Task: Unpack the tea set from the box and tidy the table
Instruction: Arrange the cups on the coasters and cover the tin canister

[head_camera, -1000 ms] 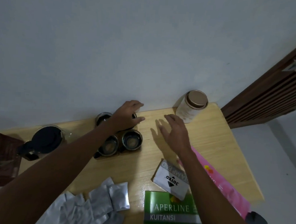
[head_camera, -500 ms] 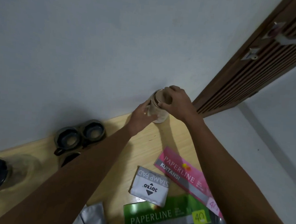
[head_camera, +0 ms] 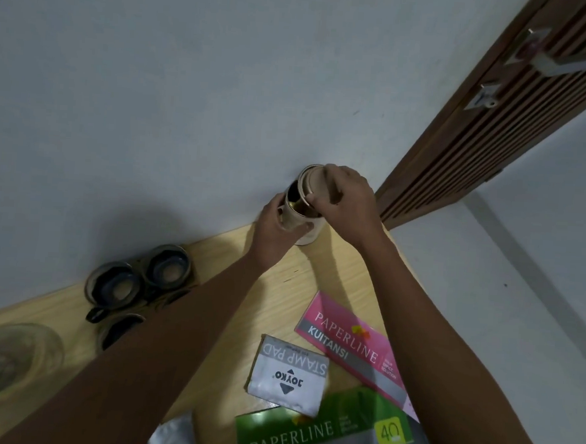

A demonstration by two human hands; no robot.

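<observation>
A cream tea canister (head_camera: 308, 234) stands at the table's far edge against the wall. My left hand (head_camera: 273, 222) grips its side. My right hand (head_camera: 348, 199) holds its tan lid (head_camera: 316, 182) tilted up off the rim, so the dark inside shows. Three glass cups (head_camera: 168, 267) with dark handles sit grouped at the left, partly behind my left forearm. A glass teapot (head_camera: 12, 355) with a black lid is at the far left edge.
On the wooden table (head_camera: 333, 269) lie a pink Paperline receipt book (head_camera: 346, 345), a green Paperline book (head_camera: 323, 429), a white Joyko stamp pad box (head_camera: 289, 376) and a silver sachet (head_camera: 175, 437). A brown slatted door (head_camera: 479, 130) stands to the right.
My view swung right. Both hands left the cups, went to the canister, and the right hand has lifted the lid off its rim.
</observation>
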